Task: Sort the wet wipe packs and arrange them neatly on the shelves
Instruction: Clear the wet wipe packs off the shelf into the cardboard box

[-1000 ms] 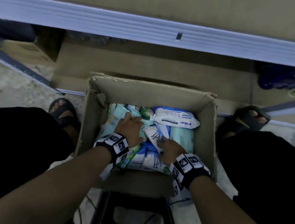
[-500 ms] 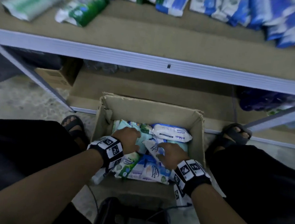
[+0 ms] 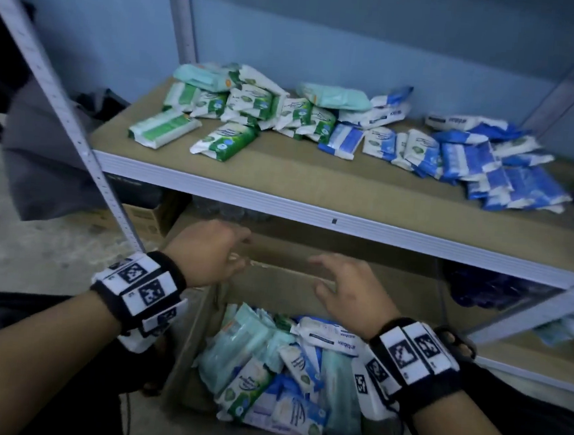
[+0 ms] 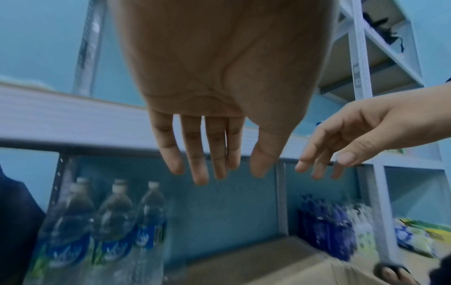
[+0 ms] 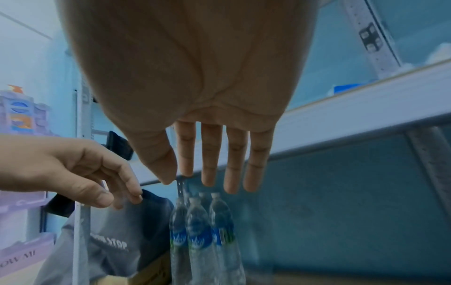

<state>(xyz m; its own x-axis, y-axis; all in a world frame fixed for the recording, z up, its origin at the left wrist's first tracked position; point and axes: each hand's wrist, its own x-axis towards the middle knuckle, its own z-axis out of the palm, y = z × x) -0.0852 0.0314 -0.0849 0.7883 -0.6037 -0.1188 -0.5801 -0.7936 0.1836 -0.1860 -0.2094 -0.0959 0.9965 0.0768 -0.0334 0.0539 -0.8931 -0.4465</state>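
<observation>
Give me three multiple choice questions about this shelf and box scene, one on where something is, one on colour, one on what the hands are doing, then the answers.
1. Where are the unsorted wet wipe packs?
A. In the cardboard box between the person's knees
B. Hanging on the wall
C. Inside a drawer

2. What colour are the packs grouped at the right end of the shelf?
A. Red
B. Blue and white
C. Black

3. What are the left hand and right hand holding?
A. One pack each
B. A bottle
C. Nothing

Answers: 1 A, packs fill the box below the hands. 2 B, the blue packs lie there. 3 C, both wrist views show bare, relaxed fingers.
</observation>
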